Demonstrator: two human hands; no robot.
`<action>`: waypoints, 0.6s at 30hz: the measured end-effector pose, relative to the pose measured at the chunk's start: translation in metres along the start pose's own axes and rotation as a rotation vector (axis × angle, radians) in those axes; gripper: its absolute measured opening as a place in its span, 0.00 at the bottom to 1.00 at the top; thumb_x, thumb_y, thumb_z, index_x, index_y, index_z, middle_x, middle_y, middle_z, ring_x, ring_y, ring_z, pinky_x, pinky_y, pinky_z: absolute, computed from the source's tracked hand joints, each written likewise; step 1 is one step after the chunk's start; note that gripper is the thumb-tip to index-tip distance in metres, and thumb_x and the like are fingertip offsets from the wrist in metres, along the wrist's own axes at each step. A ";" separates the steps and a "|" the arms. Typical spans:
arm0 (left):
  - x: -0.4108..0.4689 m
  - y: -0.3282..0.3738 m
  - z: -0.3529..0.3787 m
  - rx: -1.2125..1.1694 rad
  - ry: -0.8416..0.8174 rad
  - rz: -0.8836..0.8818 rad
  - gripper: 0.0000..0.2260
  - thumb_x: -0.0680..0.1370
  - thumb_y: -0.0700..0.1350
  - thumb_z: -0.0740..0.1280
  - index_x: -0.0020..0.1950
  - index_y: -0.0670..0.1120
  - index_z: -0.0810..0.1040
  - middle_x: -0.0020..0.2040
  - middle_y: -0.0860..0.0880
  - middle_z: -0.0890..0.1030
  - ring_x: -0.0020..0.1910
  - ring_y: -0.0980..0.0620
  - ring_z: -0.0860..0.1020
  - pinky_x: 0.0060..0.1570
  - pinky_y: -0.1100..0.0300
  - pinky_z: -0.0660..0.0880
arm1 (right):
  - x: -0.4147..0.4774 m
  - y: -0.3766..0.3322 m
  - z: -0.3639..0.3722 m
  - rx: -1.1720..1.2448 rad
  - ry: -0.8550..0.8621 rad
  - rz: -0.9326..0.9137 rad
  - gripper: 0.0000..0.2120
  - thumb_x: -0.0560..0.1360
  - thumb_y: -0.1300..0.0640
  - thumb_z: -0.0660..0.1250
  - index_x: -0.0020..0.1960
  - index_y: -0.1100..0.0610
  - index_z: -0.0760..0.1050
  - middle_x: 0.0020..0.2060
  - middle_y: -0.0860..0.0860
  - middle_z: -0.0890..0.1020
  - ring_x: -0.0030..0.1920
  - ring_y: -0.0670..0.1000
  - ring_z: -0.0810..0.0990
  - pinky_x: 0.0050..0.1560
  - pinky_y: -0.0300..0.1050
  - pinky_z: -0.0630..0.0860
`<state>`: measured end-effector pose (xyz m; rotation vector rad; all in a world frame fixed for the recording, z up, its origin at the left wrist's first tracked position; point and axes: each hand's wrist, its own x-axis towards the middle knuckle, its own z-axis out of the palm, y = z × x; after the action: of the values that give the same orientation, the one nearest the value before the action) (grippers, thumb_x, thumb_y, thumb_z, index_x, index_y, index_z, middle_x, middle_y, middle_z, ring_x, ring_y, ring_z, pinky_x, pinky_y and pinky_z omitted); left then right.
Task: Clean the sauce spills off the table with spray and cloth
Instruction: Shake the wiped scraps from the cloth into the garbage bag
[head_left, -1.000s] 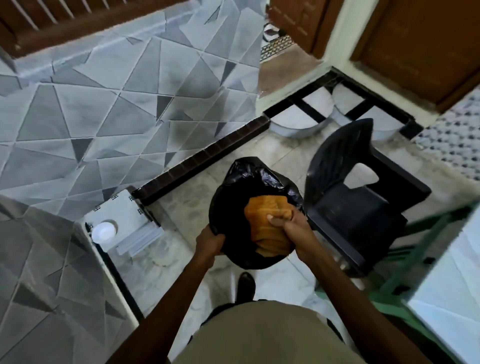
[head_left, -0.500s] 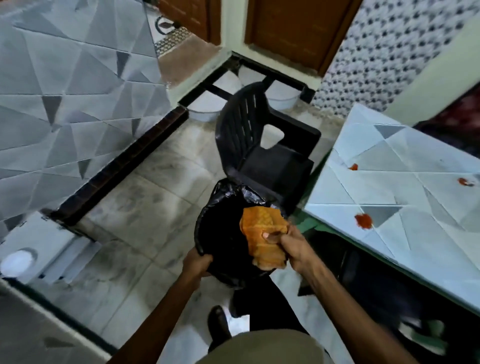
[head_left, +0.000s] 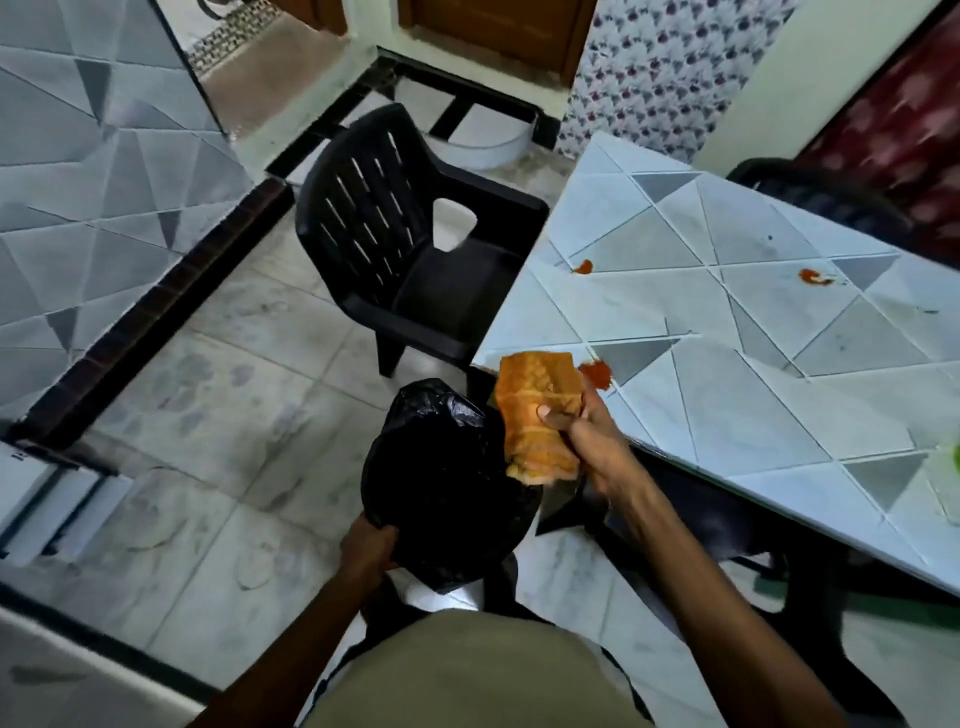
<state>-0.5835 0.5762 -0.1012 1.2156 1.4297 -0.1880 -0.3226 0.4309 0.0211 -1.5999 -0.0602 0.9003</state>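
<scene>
Three sauce spills (head_left: 584, 266) lay unwiped on the table (head_left: 779, 410), so cleaning seemed barely begun: my right hand (head_left: 589, 439) gripped the orange cloth (head_left: 537, 395) over the table's near corner, my left hand (head_left: 366, 540) clutched a black bag (head_left: 441, 483) below its edge, and I saw no spray.

Soft woven fabric with a waffle-like rib makes up the orange cloth (head_left: 537, 410). The black bag (head_left: 441, 483) is thin plastic, crinkled and faintly glossy. The table (head_left: 779, 415) top looks smooth and hard with a light sheen, and its red sauce spills (head_left: 596, 373) are wet and shiny. The chair (head_left: 363, 223) is moulded black plastic, semi-matt. The floor (head_left: 249, 364) is pale polished stone tile, smudged. The door (head_left: 493, 31) is brown wood.
</scene>
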 end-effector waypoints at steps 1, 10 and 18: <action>0.001 0.000 0.013 0.023 0.011 0.007 0.29 0.60 0.57 0.72 0.60 0.50 0.77 0.55 0.41 0.81 0.51 0.41 0.80 0.53 0.46 0.80 | 0.006 -0.006 -0.016 -0.035 0.021 -0.024 0.28 0.74 0.67 0.70 0.65 0.40 0.73 0.57 0.51 0.84 0.59 0.57 0.82 0.61 0.61 0.79; -0.033 0.030 0.105 0.099 0.035 -0.085 0.14 0.78 0.41 0.70 0.62 0.46 0.72 0.53 0.44 0.76 0.37 0.52 0.73 0.24 0.66 0.73 | 0.062 -0.070 -0.135 -0.757 0.240 -0.209 0.31 0.67 0.52 0.61 0.70 0.50 0.68 0.55 0.53 0.82 0.54 0.59 0.81 0.53 0.49 0.75; -0.048 0.040 0.142 0.090 0.067 -0.132 0.19 0.74 0.47 0.70 0.63 0.43 0.76 0.45 0.45 0.77 0.40 0.48 0.76 0.36 0.58 0.77 | 0.141 -0.055 -0.159 -1.179 0.331 -0.305 0.22 0.72 0.60 0.64 0.66 0.52 0.73 0.57 0.59 0.79 0.56 0.66 0.79 0.49 0.54 0.74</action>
<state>-0.4747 0.4665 -0.0840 1.2101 1.5752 -0.3078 -0.1096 0.3866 -0.0099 -2.7016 -0.6832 0.3024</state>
